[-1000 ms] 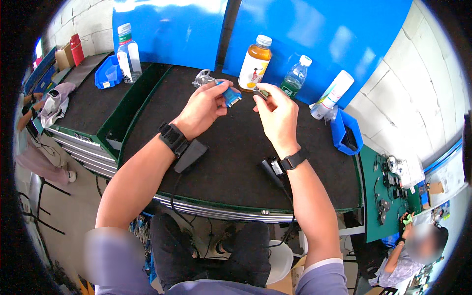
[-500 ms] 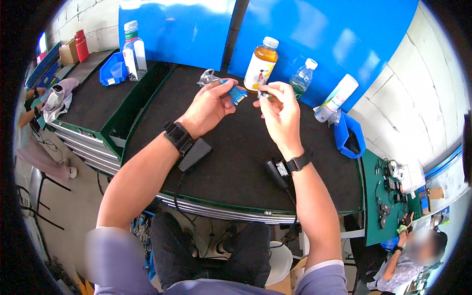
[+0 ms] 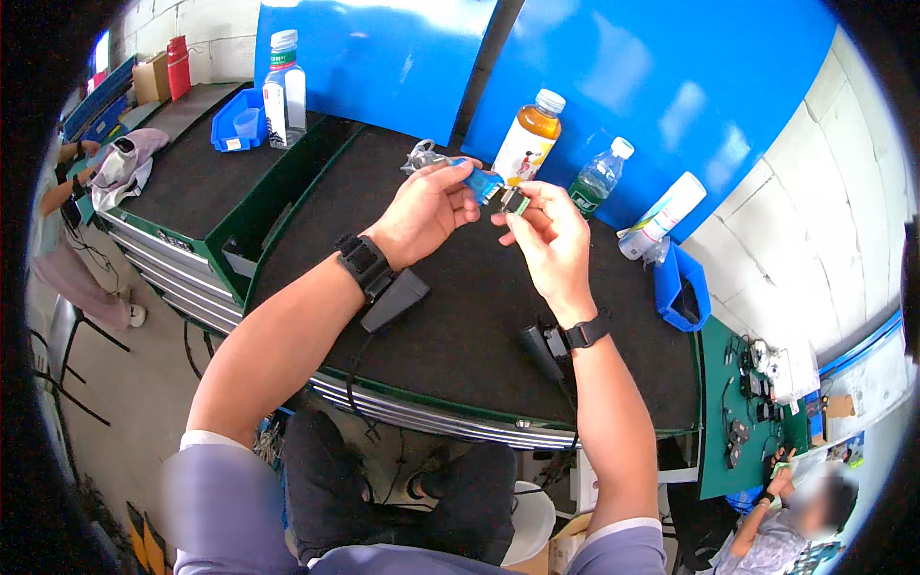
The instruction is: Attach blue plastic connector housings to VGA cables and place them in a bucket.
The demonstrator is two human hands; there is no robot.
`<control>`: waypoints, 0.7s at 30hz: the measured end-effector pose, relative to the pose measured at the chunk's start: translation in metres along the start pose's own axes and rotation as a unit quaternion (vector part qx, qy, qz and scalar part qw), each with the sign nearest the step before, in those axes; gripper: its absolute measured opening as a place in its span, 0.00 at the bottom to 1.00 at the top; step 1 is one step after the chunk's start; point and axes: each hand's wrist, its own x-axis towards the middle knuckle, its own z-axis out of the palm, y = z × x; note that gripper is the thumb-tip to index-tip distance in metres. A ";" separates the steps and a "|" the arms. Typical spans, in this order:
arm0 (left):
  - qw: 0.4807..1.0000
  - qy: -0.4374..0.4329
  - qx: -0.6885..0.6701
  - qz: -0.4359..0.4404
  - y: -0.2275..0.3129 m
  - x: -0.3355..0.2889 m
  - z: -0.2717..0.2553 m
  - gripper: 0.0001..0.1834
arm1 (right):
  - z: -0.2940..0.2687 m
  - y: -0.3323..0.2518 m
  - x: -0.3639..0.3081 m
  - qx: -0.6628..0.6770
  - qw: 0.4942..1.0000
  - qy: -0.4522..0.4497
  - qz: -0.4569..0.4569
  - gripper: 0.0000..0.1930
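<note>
My left hand is closed on a translucent blue connector with a pale metal end. A clear plastic wrap or loop of cable sticks out behind those fingers. My right hand pinches a small black-and-green connector piece between thumb and fingers. The two pieces meet end to end or nearly so; whether they are joined I cannot tell. Both hands are above the far middle of the black mat, in front of an amber drink bottle.
A clear bottle, a white canister and a blue bin line the right back. Another bottle and blue tray stand left. Black wrist-strapped devices trail cables. Other people work at both sides.
My right hand has turned and moved its piece up to the end of the blue connector, closing the gap. The view has shifted slightly.
</note>
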 end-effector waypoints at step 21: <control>0.994 0.028 0.104 0.021 0.000 -0.006 0.008 0.11 | -0.001 0.005 -0.001 -0.122 0.992 0.029 -0.001 0.16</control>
